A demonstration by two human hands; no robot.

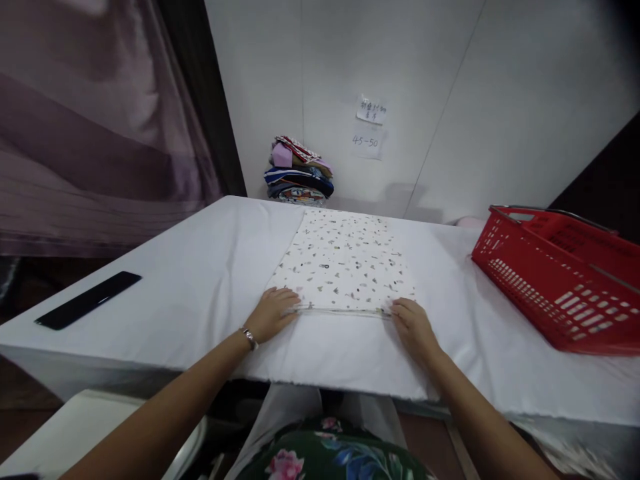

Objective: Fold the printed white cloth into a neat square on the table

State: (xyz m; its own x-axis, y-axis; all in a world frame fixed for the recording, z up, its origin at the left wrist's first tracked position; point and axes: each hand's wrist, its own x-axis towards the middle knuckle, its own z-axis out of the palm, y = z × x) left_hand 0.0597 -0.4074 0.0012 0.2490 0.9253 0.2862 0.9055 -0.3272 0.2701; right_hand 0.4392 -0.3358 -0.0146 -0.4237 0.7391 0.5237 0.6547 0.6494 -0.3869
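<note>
A white cloth [345, 260] with a small scattered print lies folded flat on the white-covered table [175, 293], its layered edge toward me. At its near left corner is my left hand [274, 313], fingers on top and thumb at the edge, closed on the fabric. My right hand [414, 328] grips the near right corner in a similar way. Parts of both corners are hidden under the fingers. A metal bracelet [249, 338] circles my left wrist.
A red plastic basket [555, 293] stands on the right. A flat black object [90, 300] lies at the left. Folded fabrics [300, 175] are stacked at the back against the wall, near handwritten paper notes [369, 141]. A pinkish curtain [100, 120] hangs at the left.
</note>
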